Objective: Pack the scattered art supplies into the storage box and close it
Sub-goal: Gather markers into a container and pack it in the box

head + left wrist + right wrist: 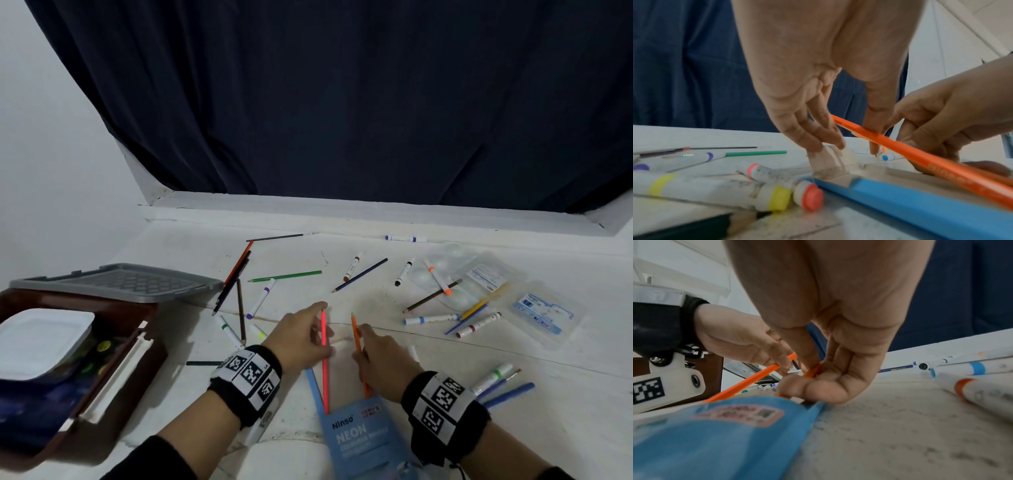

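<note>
Right hand (383, 363): fingers and thumb are pinched on the slim orange coloured pencil (358, 353), tip pointing away from the person, lower end entering the mouth of the flat blue cardboard pencil packet (363, 442). Left hand (301, 337): fingertips are closed on the neon pink coloured pencil (324, 356), which also stands in the packet mouth. In the left wrist view, the left fingers (813, 136) also press a pale flap at the packet's open end, probably to keep the mouth open while both pencils slide in.

The packet lies flat on the white tabletop (513, 346), close to the person, so each pencil can be fed lengthwise.

The brown storage box (113, 363) sits at the left, open, with a white tray and paint items inside; its grey plastic lid (120, 282) lies behind it. Loose markers, pencils and brushes lie scattered across the table, well apart from the box. Judgement: packing is at an early stage.
</note>
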Demonstrator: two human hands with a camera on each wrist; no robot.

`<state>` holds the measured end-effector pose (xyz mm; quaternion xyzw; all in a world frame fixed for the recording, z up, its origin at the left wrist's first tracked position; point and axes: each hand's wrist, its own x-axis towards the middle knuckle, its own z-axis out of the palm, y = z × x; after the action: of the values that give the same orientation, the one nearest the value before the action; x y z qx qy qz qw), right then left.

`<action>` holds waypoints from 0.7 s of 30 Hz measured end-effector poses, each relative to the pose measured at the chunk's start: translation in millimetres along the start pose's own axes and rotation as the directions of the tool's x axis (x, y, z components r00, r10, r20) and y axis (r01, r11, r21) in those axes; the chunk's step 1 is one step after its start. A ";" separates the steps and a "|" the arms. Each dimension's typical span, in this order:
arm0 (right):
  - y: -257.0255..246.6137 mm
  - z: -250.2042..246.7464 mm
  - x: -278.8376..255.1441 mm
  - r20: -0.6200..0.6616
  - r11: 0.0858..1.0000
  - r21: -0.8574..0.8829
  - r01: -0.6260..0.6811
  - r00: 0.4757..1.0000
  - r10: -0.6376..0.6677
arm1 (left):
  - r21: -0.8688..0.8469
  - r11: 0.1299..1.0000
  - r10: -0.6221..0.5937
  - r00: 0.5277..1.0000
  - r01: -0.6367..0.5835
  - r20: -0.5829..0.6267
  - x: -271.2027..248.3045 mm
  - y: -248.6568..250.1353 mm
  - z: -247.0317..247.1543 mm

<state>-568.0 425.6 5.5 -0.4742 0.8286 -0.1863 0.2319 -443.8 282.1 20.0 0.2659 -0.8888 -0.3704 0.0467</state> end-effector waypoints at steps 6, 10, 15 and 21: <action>4.2 -3.9 -2.2 0.026 0.999 0.032 -0.010 1.000 0.009 | 0.229 0.964 -0.126 0.991 0.132 -0.039 4.0 -1.8 3.6; 4.9 -4.0 -2.0 0.021 1.000 0.004 0.001 1.000 -0.001 | 0.298 0.950 -0.103 0.995 0.094 0.016 3.1 -6.5 0.3; 4.5 -1.4 -3.4 0.014 1.000 -0.007 0.006 1.000 -0.006 | 0.474 0.880 -0.085 0.990 0.020 0.117 0.6 -14.5 5.0; 5.5 0.9 -1.1 0.003 1.000 -0.030 0.005 1.000 -0.005 | 0.418 0.909 -0.013 1.000 0.004 0.019 -9.5 -6.1 1.3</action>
<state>-570.8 429.1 2.1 -0.4802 0.8297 -0.1736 0.2256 -433.4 284.1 16.0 0.2697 -0.9466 -0.1749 -0.0224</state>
